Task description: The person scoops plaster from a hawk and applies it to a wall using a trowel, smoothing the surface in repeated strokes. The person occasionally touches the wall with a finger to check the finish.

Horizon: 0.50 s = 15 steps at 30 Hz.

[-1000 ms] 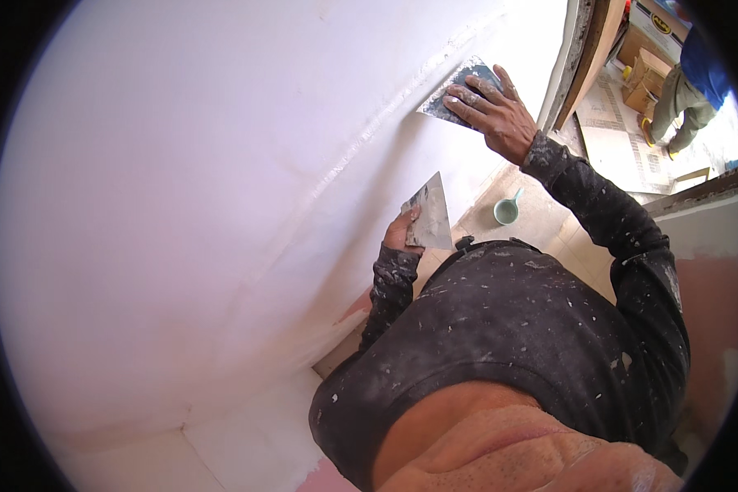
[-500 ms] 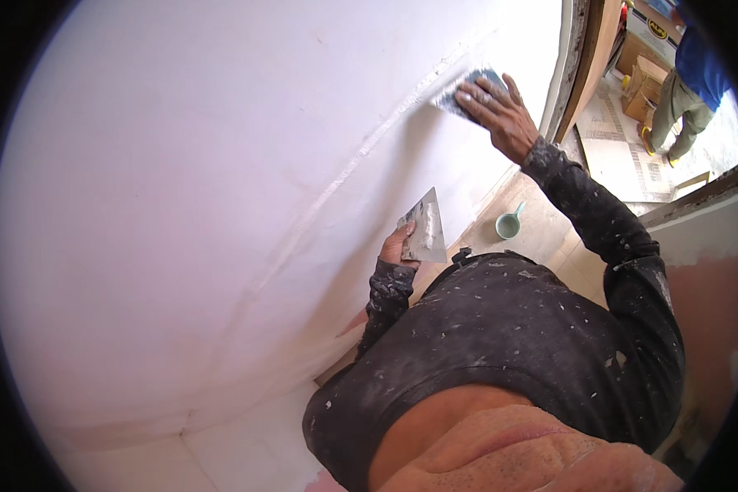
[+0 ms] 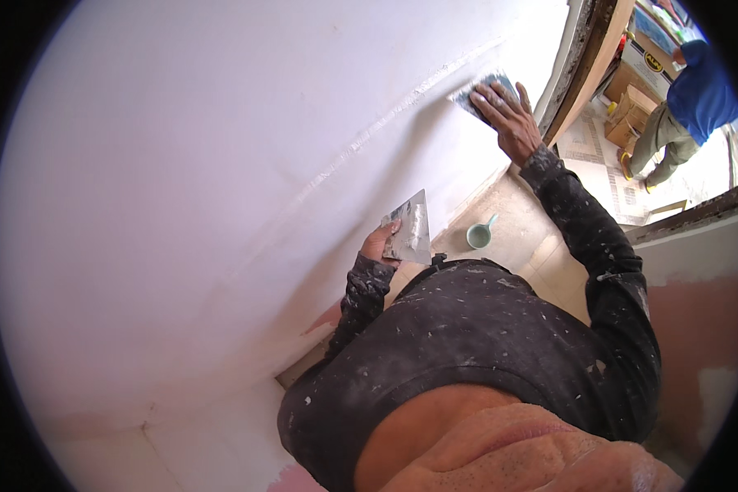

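My right hand (image 3: 511, 123), speckled white, holds a wide blue-grey blade (image 3: 467, 105) against the white wall (image 3: 180, 164), fingers spread over its back, beside a narrow ridged band of pale filler (image 3: 336, 162) that runs diagonally up the wall. Lower, in front of my torso, my left hand (image 3: 375, 243) grips a steel putty knife (image 3: 412, 234) with white compound smeared on its blade, raised near the wall. Both of my dark sleeves are spotted white.
A mint-green ladle-like cup (image 3: 479, 237) stands on the tiled floor (image 3: 529, 225) below. Through a wood-framed opening (image 3: 586, 74) at upper right, a person in blue (image 3: 701, 90) stands beside cardboard boxes (image 3: 629, 119) on sheet-covered floor. A partly pink wall (image 3: 693, 320) is at my right.
My right hand with its blade has slid right along the wall, toward the opening. The view has shifted slightly. The person in blue has moved a little and shows more of the upper body.
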Available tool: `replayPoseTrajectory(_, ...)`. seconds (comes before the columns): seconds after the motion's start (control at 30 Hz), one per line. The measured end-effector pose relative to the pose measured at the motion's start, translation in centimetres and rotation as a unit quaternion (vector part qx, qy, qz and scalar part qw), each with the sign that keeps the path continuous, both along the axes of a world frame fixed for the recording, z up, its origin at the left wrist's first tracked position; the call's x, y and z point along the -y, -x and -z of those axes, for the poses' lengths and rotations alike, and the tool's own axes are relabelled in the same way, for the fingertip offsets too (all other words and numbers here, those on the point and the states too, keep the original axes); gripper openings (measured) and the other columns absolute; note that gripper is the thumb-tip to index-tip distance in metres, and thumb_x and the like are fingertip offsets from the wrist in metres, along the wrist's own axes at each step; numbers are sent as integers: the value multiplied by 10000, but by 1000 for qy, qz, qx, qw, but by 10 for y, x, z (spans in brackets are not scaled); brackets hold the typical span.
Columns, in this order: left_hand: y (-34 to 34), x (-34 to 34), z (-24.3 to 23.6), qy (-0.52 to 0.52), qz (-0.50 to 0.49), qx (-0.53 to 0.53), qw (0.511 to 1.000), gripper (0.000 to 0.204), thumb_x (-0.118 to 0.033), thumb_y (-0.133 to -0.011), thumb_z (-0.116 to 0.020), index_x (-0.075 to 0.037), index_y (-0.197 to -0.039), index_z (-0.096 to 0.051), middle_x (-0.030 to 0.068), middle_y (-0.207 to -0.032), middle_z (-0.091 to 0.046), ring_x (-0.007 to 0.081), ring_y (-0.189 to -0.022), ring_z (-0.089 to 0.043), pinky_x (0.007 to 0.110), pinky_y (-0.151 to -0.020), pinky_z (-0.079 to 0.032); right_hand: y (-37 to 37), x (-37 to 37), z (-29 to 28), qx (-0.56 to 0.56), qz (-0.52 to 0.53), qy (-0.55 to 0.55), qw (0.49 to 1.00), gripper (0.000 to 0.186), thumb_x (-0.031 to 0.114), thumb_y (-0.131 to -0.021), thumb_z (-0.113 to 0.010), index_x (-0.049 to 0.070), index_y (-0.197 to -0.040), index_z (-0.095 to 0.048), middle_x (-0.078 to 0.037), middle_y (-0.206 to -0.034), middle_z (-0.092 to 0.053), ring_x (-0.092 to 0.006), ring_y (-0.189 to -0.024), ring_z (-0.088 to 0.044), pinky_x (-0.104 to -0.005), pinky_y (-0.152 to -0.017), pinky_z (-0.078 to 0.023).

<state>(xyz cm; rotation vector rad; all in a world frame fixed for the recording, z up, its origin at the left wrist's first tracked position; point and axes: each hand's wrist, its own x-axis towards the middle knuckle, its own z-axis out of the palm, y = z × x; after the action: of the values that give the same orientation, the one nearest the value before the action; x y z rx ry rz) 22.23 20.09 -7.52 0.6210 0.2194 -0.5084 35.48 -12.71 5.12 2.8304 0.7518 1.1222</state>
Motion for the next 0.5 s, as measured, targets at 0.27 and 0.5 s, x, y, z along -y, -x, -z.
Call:
replayPoseTrajectory(0.27, 2, -1, -14, -10, 20, 5, 1000, 323, -151, -896, -638, 13, -1164, -561, 120, -1030, -660, 209, -920, -679, 351, -805, -587, -11, -37, -13, 7, -21, 12, 1000, 709, -93, -858, -414, 302, -1446, -381, 46, -1482, -417, -225, -1402, -321, -534, -1195, -126)
replayPoseTrajectory(0.5, 1, 2, -16, 16, 35, 17, 999, 307, -165, -901, -643, 12, -1142, -574, 111, -985, -675, 190, -844, -693, 315, -739, -598, 15, -23, -22, -15, -10, -9, 1000, 611, -76, -872, -447, 268, -1377, -481, 38, -1425, -493, -218, -1366, -388, -560, -1187, -91)
